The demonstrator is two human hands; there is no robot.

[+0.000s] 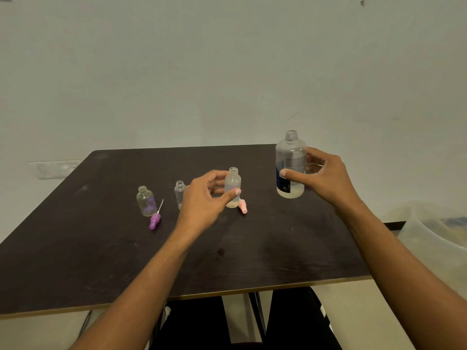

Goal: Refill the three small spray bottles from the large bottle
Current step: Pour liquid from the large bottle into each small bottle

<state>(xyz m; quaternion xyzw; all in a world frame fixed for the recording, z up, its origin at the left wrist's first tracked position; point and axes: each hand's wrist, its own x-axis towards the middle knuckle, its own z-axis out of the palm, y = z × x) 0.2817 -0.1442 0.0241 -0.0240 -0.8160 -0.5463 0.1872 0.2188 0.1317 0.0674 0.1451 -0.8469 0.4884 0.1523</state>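
Observation:
Three small clear spray bottles stand uncapped on the dark table (101, 261). The left bottle (146, 201) has a purple tint; the middle bottle (180, 193) is partly hidden behind my left hand (204, 198). My left hand holds the right small bottle (233, 184), thumb across its front, fingers behind it; a little pale liquid sits at its bottom. My right hand (326, 178) grips the large open bottle (290, 162), which stands upright at the table's far right with a shallow layer of liquid.
A purple spray cap (154, 219) with its tube lies beside the left bottle. A pink spray cap (243, 207) lies by the held small bottle. A translucent plastic tub (429, 231) sits off the table's right edge. The wall is close behind.

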